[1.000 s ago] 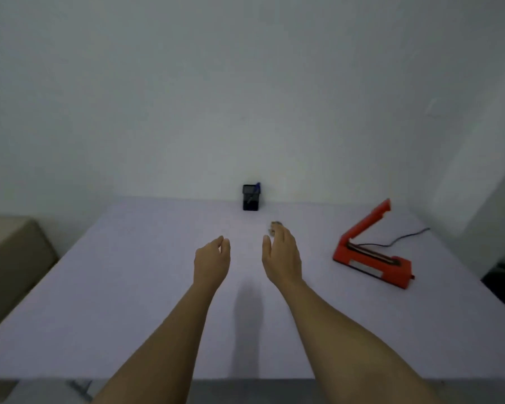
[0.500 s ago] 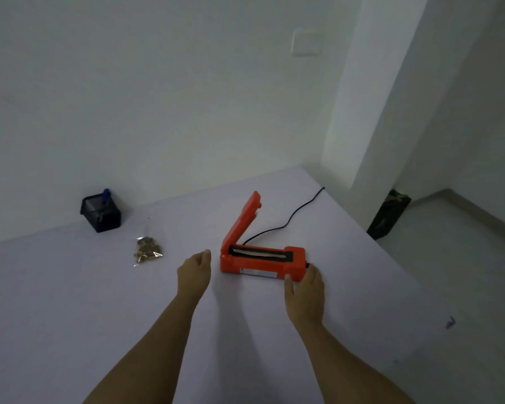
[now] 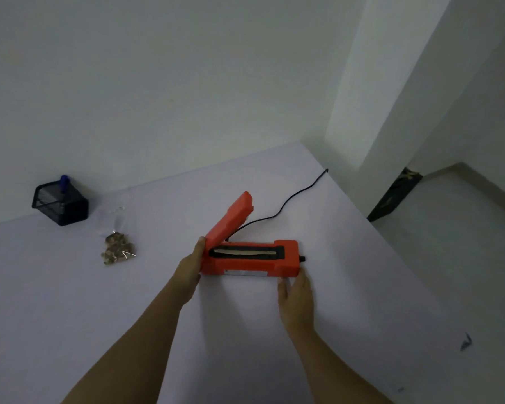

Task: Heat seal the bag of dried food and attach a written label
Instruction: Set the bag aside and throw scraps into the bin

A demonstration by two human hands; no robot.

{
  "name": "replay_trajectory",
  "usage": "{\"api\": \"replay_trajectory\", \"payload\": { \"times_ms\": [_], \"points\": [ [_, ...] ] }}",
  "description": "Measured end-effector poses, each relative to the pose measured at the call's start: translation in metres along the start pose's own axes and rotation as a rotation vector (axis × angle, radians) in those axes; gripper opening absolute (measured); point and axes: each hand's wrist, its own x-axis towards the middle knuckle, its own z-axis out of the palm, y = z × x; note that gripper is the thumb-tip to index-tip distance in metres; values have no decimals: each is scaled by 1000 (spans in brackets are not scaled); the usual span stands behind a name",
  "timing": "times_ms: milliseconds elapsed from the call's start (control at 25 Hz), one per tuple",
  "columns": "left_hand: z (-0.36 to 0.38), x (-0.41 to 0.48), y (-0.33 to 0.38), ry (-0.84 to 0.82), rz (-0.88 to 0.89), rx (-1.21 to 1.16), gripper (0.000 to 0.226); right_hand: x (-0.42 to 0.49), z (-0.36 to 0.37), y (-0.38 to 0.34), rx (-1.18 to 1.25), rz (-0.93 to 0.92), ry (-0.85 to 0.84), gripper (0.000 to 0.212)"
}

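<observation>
An orange heat sealer [image 3: 250,258] lies on the pale table [image 3: 70,301] with its lid raised at an angle. My left hand [image 3: 190,269] presses against the sealer's left end, below the lid's hinge. My right hand [image 3: 296,293] holds the sealer's right front corner, near a small black knob. A clear bag of brown dried food [image 3: 117,247] lies flat on the table to the left, apart from both hands.
A black mesh holder [image 3: 60,204] with a blue pen stands at the back left by the wall. The sealer's black cord [image 3: 289,204] runs to the table's far right edge. The floor drops off on the right, with a dark object [image 3: 394,196] leaning there.
The view swung right from the table's middle to the sealer. Both hands moved onto the sealer's two ends, and it now sits a little closer to me.
</observation>
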Motion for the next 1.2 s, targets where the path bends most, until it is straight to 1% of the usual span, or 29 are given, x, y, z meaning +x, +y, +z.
{"api": "replay_trajectory", "payload": {
  "times_ms": [120,160,280,400,560,840,1000,1200],
  "points": [
    [3,17,4,110,51,93,86,33,10,-9,-17,-43,-18,48],
    [3,26,8,152,55,138,83,46,16,-12,-22,-57,-31,49],
    [4,52,23,269,43,202,62,87,36,-23,-52,-102,-89,54],
    [0,85,41,333,54,228,57,129,60,-38,-47,-173,-111,56],
    [-11,141,77,374,80,210,67,187,92,-61,-43,-256,-128,57],
    [-24,211,118,407,103,188,79,247,130,-87,-88,-308,-138,62],
    [-27,233,128,404,97,147,83,268,139,-93,-120,-301,-177,65],
    [-27,245,138,385,111,180,88,285,144,-97,-213,-285,-255,74]
  ]
}}
